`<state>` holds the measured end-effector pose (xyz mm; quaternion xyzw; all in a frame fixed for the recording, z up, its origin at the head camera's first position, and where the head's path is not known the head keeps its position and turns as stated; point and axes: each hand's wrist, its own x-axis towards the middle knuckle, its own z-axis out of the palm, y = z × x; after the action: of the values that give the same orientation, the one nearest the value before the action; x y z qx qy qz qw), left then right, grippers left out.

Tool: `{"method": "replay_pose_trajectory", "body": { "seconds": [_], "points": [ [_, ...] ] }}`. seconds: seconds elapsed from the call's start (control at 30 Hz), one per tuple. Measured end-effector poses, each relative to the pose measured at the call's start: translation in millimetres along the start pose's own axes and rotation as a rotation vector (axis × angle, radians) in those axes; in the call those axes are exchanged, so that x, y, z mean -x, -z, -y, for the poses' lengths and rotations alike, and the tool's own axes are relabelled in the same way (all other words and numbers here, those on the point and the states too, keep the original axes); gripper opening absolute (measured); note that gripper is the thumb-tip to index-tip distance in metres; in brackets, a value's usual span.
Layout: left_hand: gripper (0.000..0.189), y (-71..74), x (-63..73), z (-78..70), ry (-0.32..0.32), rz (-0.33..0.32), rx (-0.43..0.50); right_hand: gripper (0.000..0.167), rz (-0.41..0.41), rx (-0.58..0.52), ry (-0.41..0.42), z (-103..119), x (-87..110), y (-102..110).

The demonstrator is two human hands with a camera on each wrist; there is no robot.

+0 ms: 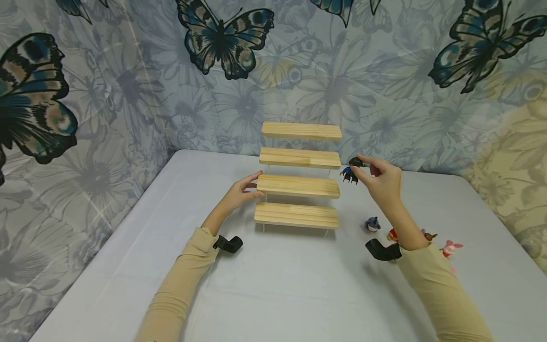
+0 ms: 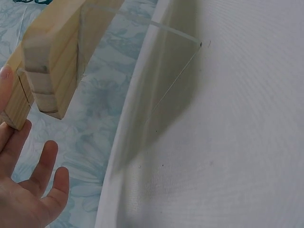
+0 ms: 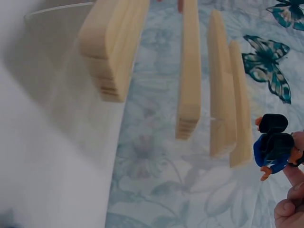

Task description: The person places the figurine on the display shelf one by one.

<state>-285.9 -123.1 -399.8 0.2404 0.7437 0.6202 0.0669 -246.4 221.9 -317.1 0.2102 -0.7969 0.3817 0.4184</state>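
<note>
A tiered shelf of light wooden boards (image 1: 297, 214) on thin clear legs stands on the white table. My left hand (image 1: 241, 192) holds the left end of its second board from the bottom, thumb on one face and a finger on the other in the left wrist view, with the remaining fingers spread apart. To the right of the shelf, my right hand (image 1: 382, 183) pinches a small figurine (image 1: 350, 175) with blue and black parts between thumb and fingers. It is off the table, near the second board from the top. In the right wrist view the figurine (image 3: 273, 142) also shows orange parts.
Several small figurines stand on the right of the table: a blue-grey one (image 1: 372, 224), a pink one (image 1: 450, 248), and a red-yellow one (image 1: 391, 234) and a brown one (image 1: 429, 235) partly behind the right forearm. Butterfly-printed cloth (image 1: 248, 99) hangs behind the table (image 1: 273, 294).
</note>
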Motion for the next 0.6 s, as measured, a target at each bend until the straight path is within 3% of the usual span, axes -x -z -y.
{"method": "replay_pose_trajectory", "body": {
  "seconds": [0.2, 0.33, 0.47, 0.6],
  "points": [
    [0.074, 0.8, -1.6, -0.5, 0.020, -0.005, -0.010, 0.026, -0.006, -0.048, 0.001, 21.2, -13.1, -6.5],
    [0.073, -1.5, -3.2, 1.7, -0.009, 0.000, -0.010, 0.024, -0.019, -0.076, -0.012, 38.1, -20.7, -8.0],
    [0.071, -5.7, -1.5, 3.5, -0.021, 0.012, -0.020, 0.022, -0.022, -0.085, -0.031, 28.0, -22.9, -14.2],
    [0.067, -8.2, 0.5, -3.9, -0.029, -0.003, -0.032, 0.022, -0.029, -0.081, -0.039, 16.9, -27.1, -22.9]
  ]
}}
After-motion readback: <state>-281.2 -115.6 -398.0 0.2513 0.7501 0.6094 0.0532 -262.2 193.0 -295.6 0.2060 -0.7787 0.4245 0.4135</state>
